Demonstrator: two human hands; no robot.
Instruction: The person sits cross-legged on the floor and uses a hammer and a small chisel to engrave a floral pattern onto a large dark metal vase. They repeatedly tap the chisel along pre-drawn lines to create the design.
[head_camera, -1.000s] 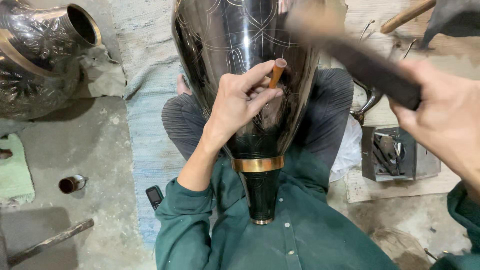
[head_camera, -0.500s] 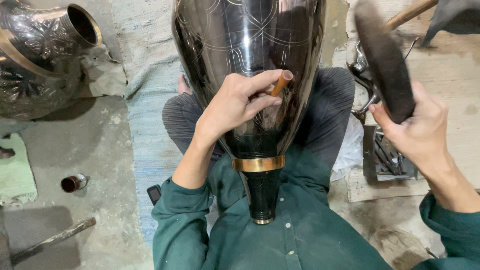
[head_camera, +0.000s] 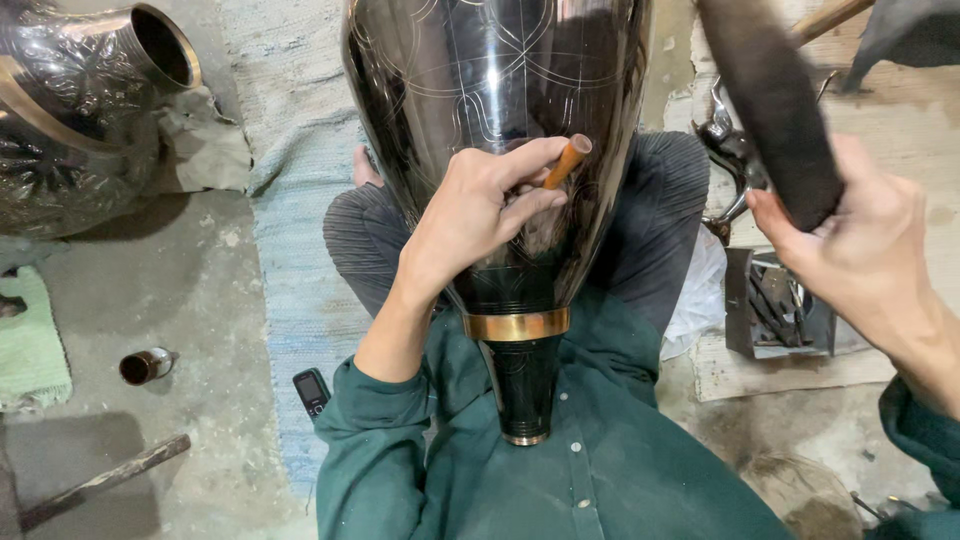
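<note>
Concrete floor and a pale rug (head_camera: 290, 200) lay beneath the dark engraved vase (head_camera: 500, 120) resting in the lap, where the left hand (head_camera: 480, 205) pinched a wooden-handled chisel (head_camera: 567, 160) against it while the right hand (head_camera: 860, 240) gripped a dark mallet (head_camera: 770, 100) raised alongside.

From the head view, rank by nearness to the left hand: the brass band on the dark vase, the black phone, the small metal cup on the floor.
From the left hand:
1. Brass band on the dark vase, just below.
2. Black phone, lower left on the rug.
3. Small metal cup, far left on the floor.
</note>
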